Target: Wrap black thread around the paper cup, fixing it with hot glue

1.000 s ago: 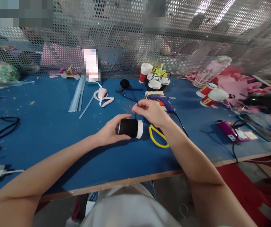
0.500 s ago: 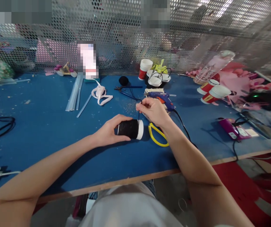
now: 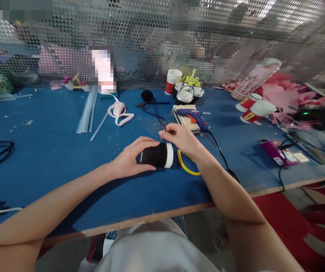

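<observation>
A white cup wrapped in black cord (image 3: 153, 155) lies on its side, its white rim bare and turned to the right. My left hand (image 3: 127, 158) grips it from the left, thumb below and fingers above. Above the cup's rim end, my right hand (image 3: 179, 139) pinches the black cord (image 3: 159, 120) between thumb and fingertips. That cord runs back towards a black ball of cord (image 3: 147, 96) behind blue-handled pliers (image 3: 152, 109). A yellow loop handle (image 3: 185, 165) shows beside my right wrist; the rest of that tool is hidden.
A blue glue gun (image 3: 193, 116) rests on wooden sticks (image 3: 183, 121), its cable trailing to the table's front edge. Paper cups (image 3: 174, 81) stand behind. White ribbon (image 3: 119, 109) and clear glue sticks (image 3: 86, 113) lie back left. A purple box (image 3: 277, 153) sits right.
My right hand has come down and slightly left with the cord, closer to the cup. The cup, still in my left hand, has hardly moved.
</observation>
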`<state>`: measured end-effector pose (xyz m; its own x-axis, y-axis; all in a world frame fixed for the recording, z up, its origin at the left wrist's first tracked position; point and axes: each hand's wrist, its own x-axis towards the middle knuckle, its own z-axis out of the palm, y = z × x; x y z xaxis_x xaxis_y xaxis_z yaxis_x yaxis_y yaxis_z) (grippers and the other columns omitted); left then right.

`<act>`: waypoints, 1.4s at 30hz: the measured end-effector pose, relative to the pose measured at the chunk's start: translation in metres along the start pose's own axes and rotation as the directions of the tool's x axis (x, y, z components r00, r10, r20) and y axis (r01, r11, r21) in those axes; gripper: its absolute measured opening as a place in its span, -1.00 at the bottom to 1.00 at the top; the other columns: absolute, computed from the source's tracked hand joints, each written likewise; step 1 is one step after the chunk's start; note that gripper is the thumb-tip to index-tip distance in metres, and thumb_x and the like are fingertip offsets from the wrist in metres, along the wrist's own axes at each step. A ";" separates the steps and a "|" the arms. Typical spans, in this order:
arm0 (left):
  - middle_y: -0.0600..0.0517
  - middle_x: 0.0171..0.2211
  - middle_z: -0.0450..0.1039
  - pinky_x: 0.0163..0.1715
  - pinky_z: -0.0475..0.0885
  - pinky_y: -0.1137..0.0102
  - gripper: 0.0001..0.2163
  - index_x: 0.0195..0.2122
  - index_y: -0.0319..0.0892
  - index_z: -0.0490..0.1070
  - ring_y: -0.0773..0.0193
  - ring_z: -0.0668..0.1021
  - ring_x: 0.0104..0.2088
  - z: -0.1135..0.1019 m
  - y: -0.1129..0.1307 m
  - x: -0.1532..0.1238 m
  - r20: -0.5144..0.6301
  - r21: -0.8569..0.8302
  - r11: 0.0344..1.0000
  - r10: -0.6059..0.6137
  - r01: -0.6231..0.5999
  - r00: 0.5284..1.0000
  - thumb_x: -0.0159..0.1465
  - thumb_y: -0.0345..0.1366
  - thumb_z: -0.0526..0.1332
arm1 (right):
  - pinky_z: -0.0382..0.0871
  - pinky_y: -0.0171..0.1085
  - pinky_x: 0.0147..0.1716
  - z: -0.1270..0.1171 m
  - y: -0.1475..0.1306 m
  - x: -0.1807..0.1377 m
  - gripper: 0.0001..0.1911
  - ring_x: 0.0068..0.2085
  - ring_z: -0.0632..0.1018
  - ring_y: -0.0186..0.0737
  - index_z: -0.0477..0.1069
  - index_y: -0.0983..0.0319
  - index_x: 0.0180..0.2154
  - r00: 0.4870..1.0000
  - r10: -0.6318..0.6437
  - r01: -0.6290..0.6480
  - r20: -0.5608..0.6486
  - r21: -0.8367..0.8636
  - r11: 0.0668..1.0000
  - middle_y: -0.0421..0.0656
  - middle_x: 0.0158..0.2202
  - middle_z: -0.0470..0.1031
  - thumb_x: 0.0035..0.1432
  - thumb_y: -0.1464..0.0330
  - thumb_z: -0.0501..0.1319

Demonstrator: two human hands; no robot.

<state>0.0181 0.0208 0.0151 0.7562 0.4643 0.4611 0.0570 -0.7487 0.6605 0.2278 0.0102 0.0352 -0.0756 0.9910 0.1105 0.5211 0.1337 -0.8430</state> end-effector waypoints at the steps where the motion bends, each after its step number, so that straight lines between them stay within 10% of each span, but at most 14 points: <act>1: -0.14 0.00 0.27 0.04 0.28 0.13 -0.46 0.08 -0.12 0.18 0.09 0.33 0.05 0.000 0.000 0.000 -0.001 0.004 1.000 0.006 -0.006 1.000 0.09 -0.20 0.29 | 0.13 -0.34 -0.54 0.000 0.001 0.000 -0.66 -0.53 0.28 -0.38 0.27 0.23 -0.54 1.000 0.000 0.000 0.010 -0.008 1.000 -0.25 -0.58 0.31 0.00 0.09 0.17; 33: -0.16 0.03 0.23 0.04 0.29 0.15 -0.48 0.09 -0.13 0.17 0.10 0.33 0.06 0.002 -0.005 -0.003 -0.037 0.089 0.994 0.065 -0.062 0.997 0.12 -0.21 0.27 | 0.01 -0.36 -0.59 0.001 -0.003 0.003 -0.65 -0.58 0.16 -0.43 0.29 0.25 -0.57 0.994 0.040 -0.043 0.100 0.020 0.999 -0.31 -0.64 0.14 -0.04 0.09 0.20; 42: -0.15 -0.01 0.25 0.02 0.29 0.16 -0.49 0.06 -0.16 0.18 0.12 0.35 0.02 -0.002 -0.008 0.001 -0.152 0.099 0.995 0.001 0.014 0.988 0.10 -0.26 0.29 | 0.22 -0.31 -0.46 -0.009 -0.019 -0.003 -0.54 -0.49 0.38 -0.33 0.40 0.29 -0.47 0.992 0.012 -0.033 -0.127 -0.171 0.985 -0.14 -0.52 0.42 0.13 0.05 -0.01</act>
<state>0.0173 0.0279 0.0117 0.6483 0.5298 0.5468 0.1319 -0.7855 0.6047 0.2263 0.0046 0.0558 0.0386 0.9853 0.1665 0.6608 0.0998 -0.7439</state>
